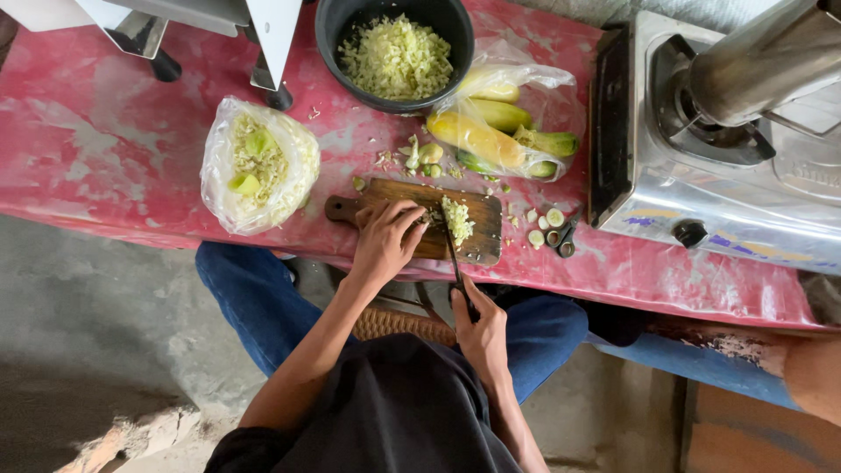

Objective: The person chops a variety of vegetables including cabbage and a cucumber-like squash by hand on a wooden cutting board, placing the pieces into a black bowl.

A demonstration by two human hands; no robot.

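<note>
A small brown wooden cutting board (385, 194) lies at the near edge of a worn red table (114, 140). On it sits a heap of finely chopped pale green vegetable (457, 219). My left hand (385, 241) rests on the board with curled fingers beside the heap, pressing on a piece that I cannot make out. My right hand (482, 328) grips the dark handle of a knife (452, 254), whose blade reaches up onto the board next to the heap.
A black bowl (337, 48) of chopped vegetable stands behind the board. A clear bag of scraps (258, 162) lies left, a bag of yellow-green fruits (499, 131) right. A metal gas stove (701, 166) with a pot fills the right side. Cut slices (547, 223) lie near the board.
</note>
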